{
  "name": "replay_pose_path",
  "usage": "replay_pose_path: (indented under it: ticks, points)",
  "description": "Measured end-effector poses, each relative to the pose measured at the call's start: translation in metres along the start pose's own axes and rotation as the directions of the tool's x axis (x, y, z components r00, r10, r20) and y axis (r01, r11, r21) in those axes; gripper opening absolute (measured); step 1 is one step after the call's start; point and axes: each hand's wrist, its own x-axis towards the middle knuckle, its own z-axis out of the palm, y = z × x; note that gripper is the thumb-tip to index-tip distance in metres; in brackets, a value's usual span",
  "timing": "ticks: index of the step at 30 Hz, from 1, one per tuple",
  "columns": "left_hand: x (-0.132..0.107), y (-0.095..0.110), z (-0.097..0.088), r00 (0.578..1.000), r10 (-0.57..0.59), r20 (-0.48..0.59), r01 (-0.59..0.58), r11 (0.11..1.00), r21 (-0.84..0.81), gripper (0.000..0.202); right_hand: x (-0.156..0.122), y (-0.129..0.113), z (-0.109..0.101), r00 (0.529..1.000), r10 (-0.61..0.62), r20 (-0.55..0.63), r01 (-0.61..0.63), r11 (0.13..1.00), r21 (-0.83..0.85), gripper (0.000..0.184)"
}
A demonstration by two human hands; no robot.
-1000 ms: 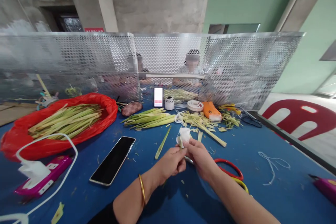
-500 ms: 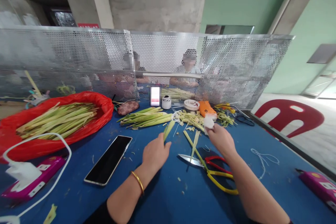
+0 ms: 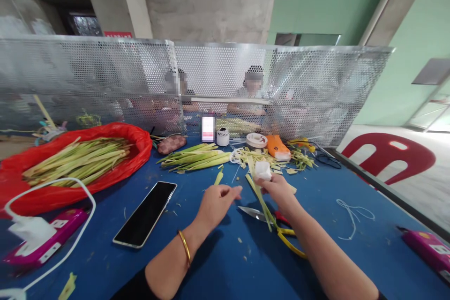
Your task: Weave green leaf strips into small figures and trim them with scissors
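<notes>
My right hand (image 3: pixel 279 190) is closed on a small white wad (image 3: pixel 263 169) and on a long pale green leaf strip (image 3: pixel 260 197) that hangs down over the scissors (image 3: pixel 277 225) with red and yellow handles. My left hand (image 3: pixel 216 201) hovers just left of it above the blue table (image 3: pixel 225 262), fingers loosely curled and pointing toward the right hand, with nothing seen in them. A short green leaf piece (image 3: pixel 218 178) lies just beyond the left fingers.
A black phone (image 3: pixel 146 213) lies to the left. A red bag of green leaves (image 3: pixel 75 159) sits far left, a pink power strip (image 3: pixel 45 241) with white cable nearer. Cut leaves (image 3: pixel 195 157), tape roll (image 3: pixel 256 140) and scraps lie ahead. Perforated metal screen (image 3: pixel 281 79) with people behind it.
My right hand came back toward me with the white wad and picked up the leaf strip. My left hand let go of the green piece and its fingers uncurled toward the right hand.
</notes>
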Motion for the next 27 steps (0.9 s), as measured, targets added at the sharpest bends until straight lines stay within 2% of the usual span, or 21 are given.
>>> replay_pose_path:
  ticks: [1,3,5,8,11,13,16,20,23,27]
  points:
    - [-0.002,0.0,0.005,0.997,-0.038,0.073,0.049,0.988,-0.148,0.035,-0.007,-0.005,0.008,0.999,-0.029,0.02,0.027,0.997,0.07,0.024]
    - [-0.005,0.0,0.015,0.98,-0.065,0.188,0.126,0.934,-0.334,0.03,-0.021,-0.012,0.024,0.996,-0.067,0.057,0.055,0.982,0.18,0.027]
    - [-0.006,-0.001,0.019,0.971,-0.115,0.211,0.197,0.883,-0.426,0.028,-0.031,-0.016,0.034,0.993,-0.088,0.079,0.065,0.966,0.251,0.029]
    - [-0.003,-0.004,0.018,0.968,-0.199,0.155,0.25,0.841,-0.48,0.026,-0.034,-0.018,0.034,0.992,-0.11,0.063,0.085,0.945,0.316,0.036]
    - [-0.001,-0.004,0.015,0.975,-0.205,0.086,0.222,0.872,-0.436,0.024,-0.031,-0.018,0.026,0.996,-0.07,0.054,0.041,0.91,0.412,0.045]
    - [-0.002,-0.004,0.015,0.985,-0.167,0.048,0.173,0.919,-0.356,0.024,-0.031,-0.019,0.024,0.996,-0.041,0.082,-0.003,0.878,0.479,0.043]
    - [-0.006,-0.003,0.018,0.995,-0.101,0.016,0.102,0.973,-0.209,0.03,-0.036,-0.019,0.033,0.991,-0.022,0.135,-0.055,0.841,0.538,0.036]
    - [-0.009,-0.002,0.019,0.999,-0.009,0.04,0.011,0.998,-0.061,0.03,-0.042,-0.018,0.049,0.983,0.068,0.168,-0.16,0.765,0.624,0.034]
    - [-0.01,0.0,0.018,0.996,0.024,0.086,-0.021,0.999,-0.042,0.026,-0.036,-0.014,0.048,0.986,0.141,0.09,-0.164,0.706,0.689,0.037]
    - [-0.015,0.006,0.019,0.985,0.008,0.174,0.008,0.996,-0.087,0.024,-0.01,-0.006,0.023,0.968,0.213,-0.131,-0.046,0.665,0.745,0.039]
